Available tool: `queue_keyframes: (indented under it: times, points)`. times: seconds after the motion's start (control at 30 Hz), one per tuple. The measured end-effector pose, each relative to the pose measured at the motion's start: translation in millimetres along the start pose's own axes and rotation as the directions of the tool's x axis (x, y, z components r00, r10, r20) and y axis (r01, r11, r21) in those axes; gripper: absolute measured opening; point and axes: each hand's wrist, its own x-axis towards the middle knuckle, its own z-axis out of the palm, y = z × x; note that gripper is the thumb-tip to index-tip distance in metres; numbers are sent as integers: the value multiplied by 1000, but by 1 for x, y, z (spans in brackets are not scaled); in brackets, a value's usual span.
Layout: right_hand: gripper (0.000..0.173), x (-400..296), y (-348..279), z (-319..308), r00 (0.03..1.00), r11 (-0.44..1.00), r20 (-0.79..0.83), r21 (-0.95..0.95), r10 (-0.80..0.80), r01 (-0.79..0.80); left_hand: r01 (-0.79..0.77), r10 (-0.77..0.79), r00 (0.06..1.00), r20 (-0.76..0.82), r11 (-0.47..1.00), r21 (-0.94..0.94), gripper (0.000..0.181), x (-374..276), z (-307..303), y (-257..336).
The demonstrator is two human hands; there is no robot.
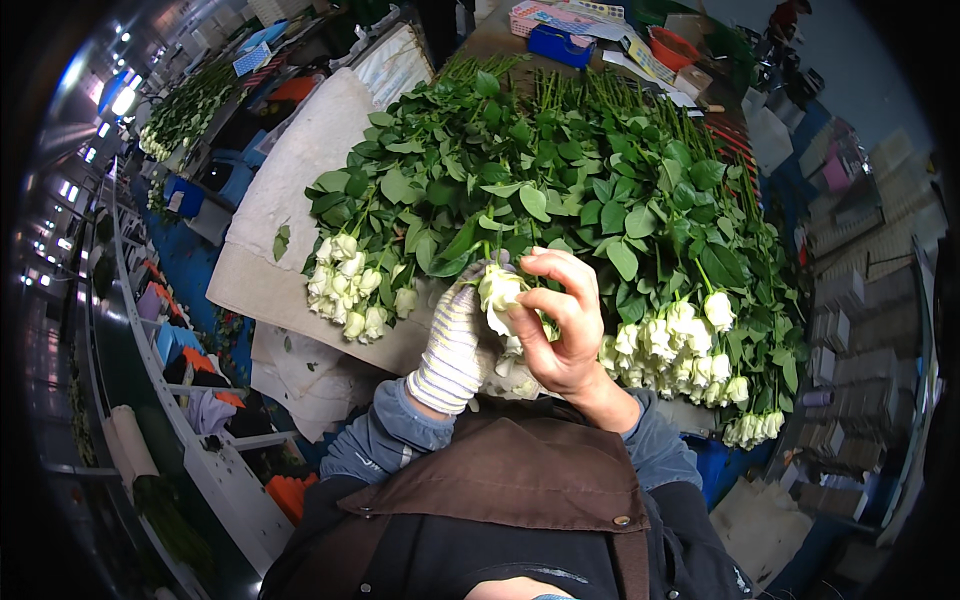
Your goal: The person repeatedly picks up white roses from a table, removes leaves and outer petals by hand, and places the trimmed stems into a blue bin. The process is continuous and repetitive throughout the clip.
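Note:
My left hand [455, 345], in a striped knit glove, holds a white rose [498, 292] just below its bloom. My bare right hand [562, 322] has thumb and forefinger on that rose's outer petals. Leafy green rose stems [525, 165] lie heaped across the table beyond my hands, cut ends pointing away. A cluster of white roses [341, 285] rests to the left, and a larger cluster of white roses [682, 345] to the right. More pale blooms sit below my hands, partly hidden by them.
A cream padded cloth [289, 195] covers the table's left side. At the far edge stand a blue box [559, 46], a pink basket [525, 22] and a red bowl [672, 49]. A conveyor frame [157, 337] runs along the left. A person [786, 21] is at the far right.

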Motion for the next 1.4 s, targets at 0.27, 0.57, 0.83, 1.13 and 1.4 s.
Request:
queue_keyframes:
  times: [0.27,0.57,0.83,1.13,1.4]
  points:
    - [18,-14,10,11,724,608,-159,676,672,-416,177,-178,984,15,961,-214,43,6,-3,17]
    - [38,3,59,9,235,-142,491,615,839,-776,104,-77,994,-83,906,409,35,-2,10,-12]
    - [57,34,-11,-169,523,325,332,499,785,-803,-54,143,985,100,-294,954,25,31,-96,83]
    - [62,52,-40,-310,562,561,306,99,768,-822,251,167,957,-237,-885,393,49,85,-187,93]
    - [53,15,4,-277,470,413,364,226,804,-882,-186,43,940,338,-767,615,27,103,-82,69]
